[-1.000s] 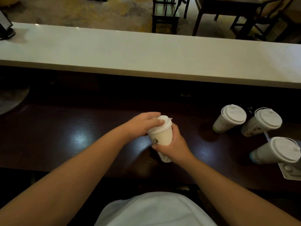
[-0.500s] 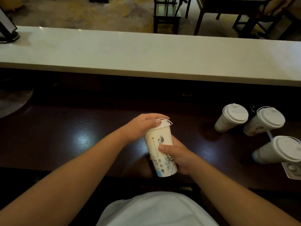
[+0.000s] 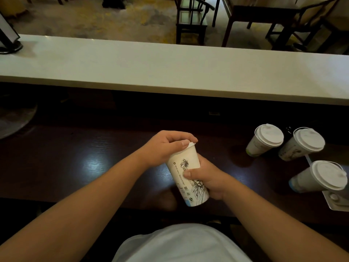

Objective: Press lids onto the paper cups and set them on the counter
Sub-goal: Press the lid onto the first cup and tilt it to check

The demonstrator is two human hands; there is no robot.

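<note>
A tall white paper cup point(image 3: 186, 173) with black line drawings is held tilted above the dark wooden worktop point(image 3: 79, 163). My right hand point(image 3: 209, 178) grips its lower body from the right. My left hand point(image 3: 166, 146) curls over the white lid point(image 3: 191, 145), thumb on the near rim; most of the lid is hidden under the fingers. Three lidded paper cups point(image 3: 268, 138) point(image 3: 302, 143) point(image 3: 321, 176) stand on the worktop at the right.
A long white counter point(image 3: 170, 67) runs across the view beyond the worktop. A dark stand point(image 3: 8, 40) sits on its far left end. A small white tray point(image 3: 338, 201) lies at the worktop's right edge. Chairs and tables point(image 3: 192, 19) stand beyond the counter.
The cup has been lifted and tipped so its printed side faces me. My right hand slid down to the cup's lower body. My left hand stays over the lid.
</note>
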